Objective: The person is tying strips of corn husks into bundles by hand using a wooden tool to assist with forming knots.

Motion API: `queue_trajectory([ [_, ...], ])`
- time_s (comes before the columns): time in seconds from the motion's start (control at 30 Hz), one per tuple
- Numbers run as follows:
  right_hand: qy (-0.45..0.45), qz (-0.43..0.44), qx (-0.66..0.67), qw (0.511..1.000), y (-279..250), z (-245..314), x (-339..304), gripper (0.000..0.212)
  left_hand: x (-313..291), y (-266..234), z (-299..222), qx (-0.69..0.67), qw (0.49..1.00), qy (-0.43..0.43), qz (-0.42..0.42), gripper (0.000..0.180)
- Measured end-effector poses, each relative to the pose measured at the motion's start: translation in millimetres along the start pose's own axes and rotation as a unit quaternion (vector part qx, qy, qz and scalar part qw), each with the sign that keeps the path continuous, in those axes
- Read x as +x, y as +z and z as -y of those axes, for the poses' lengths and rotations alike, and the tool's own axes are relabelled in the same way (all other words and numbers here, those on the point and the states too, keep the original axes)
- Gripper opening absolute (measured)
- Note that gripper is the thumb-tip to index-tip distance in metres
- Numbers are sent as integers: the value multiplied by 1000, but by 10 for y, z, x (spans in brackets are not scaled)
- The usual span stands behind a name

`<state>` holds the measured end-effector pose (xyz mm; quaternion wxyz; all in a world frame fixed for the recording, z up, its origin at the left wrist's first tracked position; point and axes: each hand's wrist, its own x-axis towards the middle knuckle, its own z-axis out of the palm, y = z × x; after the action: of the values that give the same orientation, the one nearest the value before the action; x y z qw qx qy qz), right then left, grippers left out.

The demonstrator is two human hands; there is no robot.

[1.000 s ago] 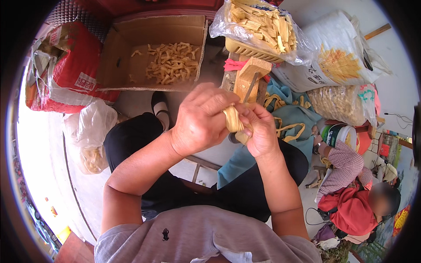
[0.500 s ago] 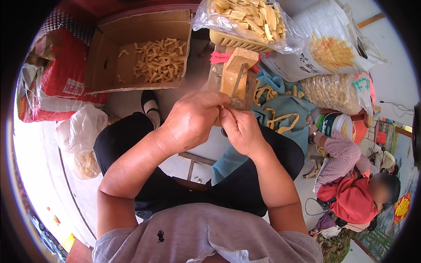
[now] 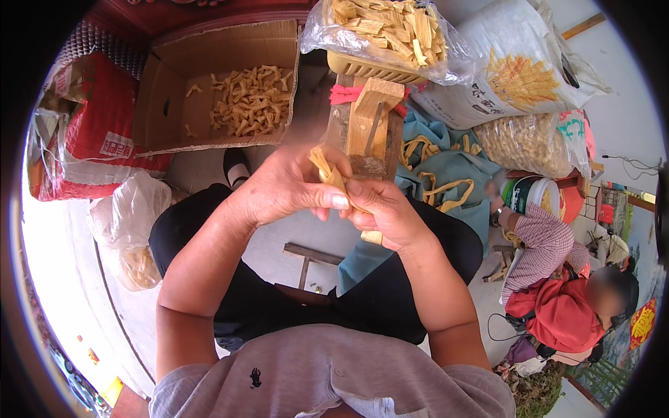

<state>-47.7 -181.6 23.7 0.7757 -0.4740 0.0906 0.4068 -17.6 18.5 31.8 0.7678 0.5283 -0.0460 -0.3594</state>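
And here's the folded yellow strip (image 3: 324, 166), right in the middle of the action, up between two hands in front of the dark-trousered lap! The left hand (image 3: 282, 187) comes in from eight o'clock, fingers curled behind the strip, thumb laid against it, a narrow grip. From four o'clock the right hand (image 3: 387, 211) meets it, thumb and bent fingers pinching the strip's lower end, and the thumbs sit very near each other. The frayed tip points up towards eleven. A pale end (image 3: 371, 237) pokes out below the right fingers; whether it belongs to the same strip, I can't tell.

Around the hands, then: at one o'clock, just beyond them, a wooden block (image 3: 366, 129) carrying a slim metal bar (image 3: 375, 129). Past that, between twelve and one, a tan basket (image 3: 369, 68) heaped with flat yellow strips (image 3: 397, 31). Towards half past ten, a cardboard box (image 3: 230, 45) with short, flared yellow pieces (image 3: 251, 101) piled inside. Blue cloth (image 3: 477, 191) lies crumpled near three.
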Motion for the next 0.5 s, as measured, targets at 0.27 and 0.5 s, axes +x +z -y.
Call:
queue_trajectory([
  [0.27,-117,-236,-167,950,-125,158,-60,26,119,-13,119,7,987,28,-156,15],
  [0.5,-308,-421,-504,688,-371,144,271,22,557,32,238,102,973,30,-204,15],
])
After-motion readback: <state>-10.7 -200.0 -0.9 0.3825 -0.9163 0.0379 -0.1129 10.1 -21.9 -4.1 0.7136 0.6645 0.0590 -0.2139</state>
